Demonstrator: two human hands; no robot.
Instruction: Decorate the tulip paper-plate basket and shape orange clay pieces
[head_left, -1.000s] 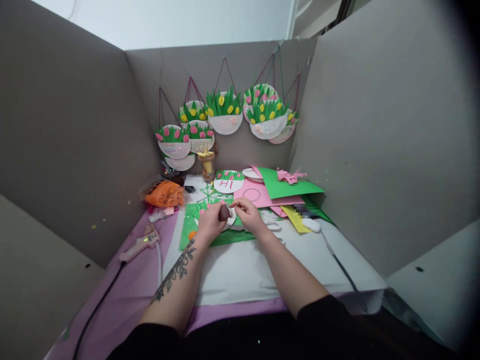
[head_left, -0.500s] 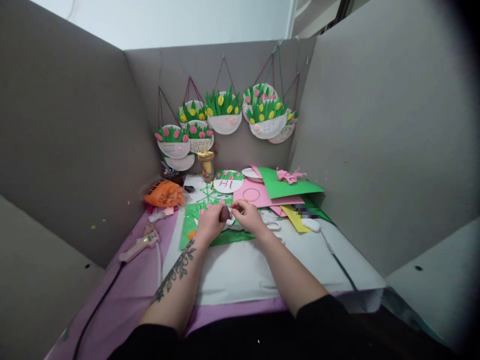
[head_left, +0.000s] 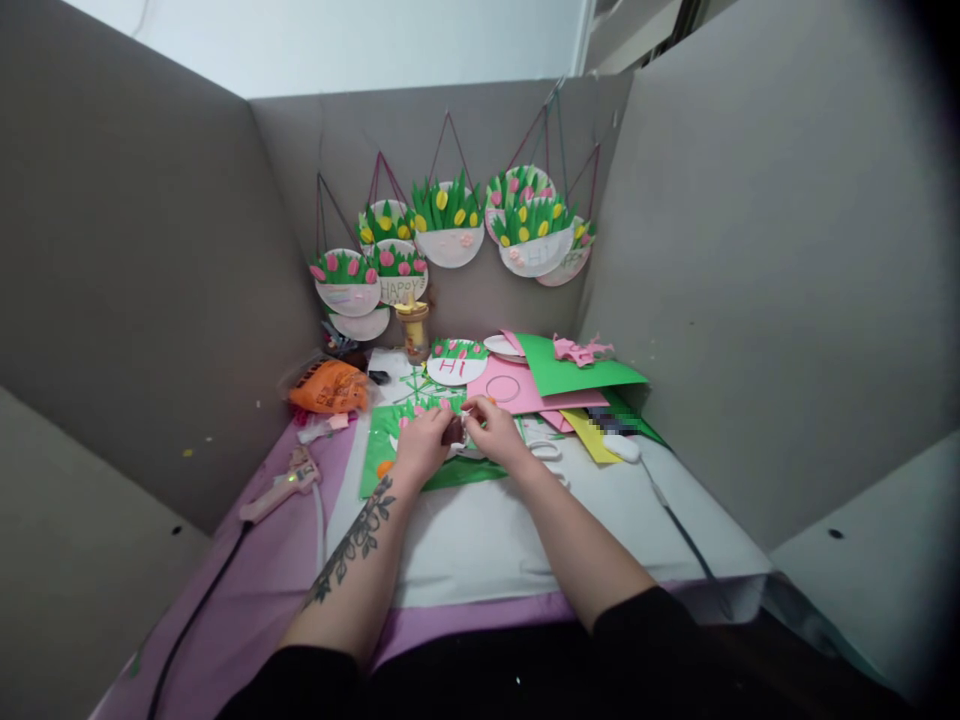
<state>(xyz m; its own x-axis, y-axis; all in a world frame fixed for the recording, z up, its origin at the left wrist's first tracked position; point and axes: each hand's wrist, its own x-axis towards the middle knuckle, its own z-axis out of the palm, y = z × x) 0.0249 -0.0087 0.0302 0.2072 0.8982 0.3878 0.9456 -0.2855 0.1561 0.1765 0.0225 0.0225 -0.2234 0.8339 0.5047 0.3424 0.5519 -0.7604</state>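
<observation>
My left hand (head_left: 426,440) is closed around a small dark reddish-brown bundle (head_left: 454,431), partly hidden by its fingers. Close beside it, the thumb and fingers of my right hand (head_left: 493,432) are pinched together; what they hold is too small to make out. Under both hands lies a paper plate craft with green paper leaves and pink tulips (head_left: 409,412), mostly covered by my hands. It rests on a green sheet (head_left: 375,460). White-handled scissors (head_left: 546,452) lie just right of my right hand.
A pink glue gun (head_left: 281,490) with a lit green light lies at left, below an orange bag (head_left: 328,388). Green card (head_left: 577,372) and pink paper (head_left: 487,398) are piled at back right. Decorated plates (head_left: 450,245) hang from strings on the grey partition.
The fingers of my left hand have shifted over the dark bundle, and less of it shows. My right hand stays nearly in place.
</observation>
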